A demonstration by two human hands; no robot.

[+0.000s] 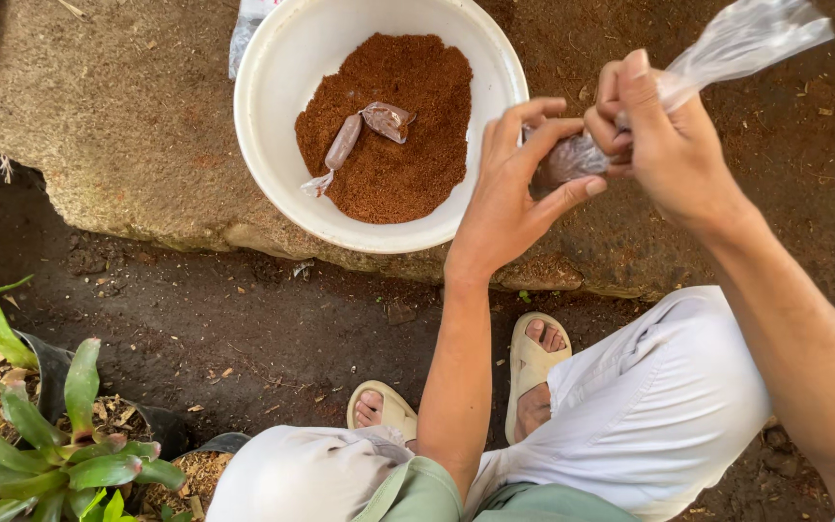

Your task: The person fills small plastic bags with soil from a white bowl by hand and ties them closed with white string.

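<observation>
Both my hands hold one clear plastic bag with a plug of brown material packed in its lower end. My left hand cups and pinches that filled end. My right hand grips the bag just above the filling, and the empty top sticks up to the right. To the left stands a white bowl on a stone slab, holding a heap of reddish-brown crumbly material. A small filled, tied bag lies on the heap.
The stone slab has a rough front edge, with dark soil ground below it. Potted green plants stand at the lower left. My sandalled feet and pale trousers are beneath my arms.
</observation>
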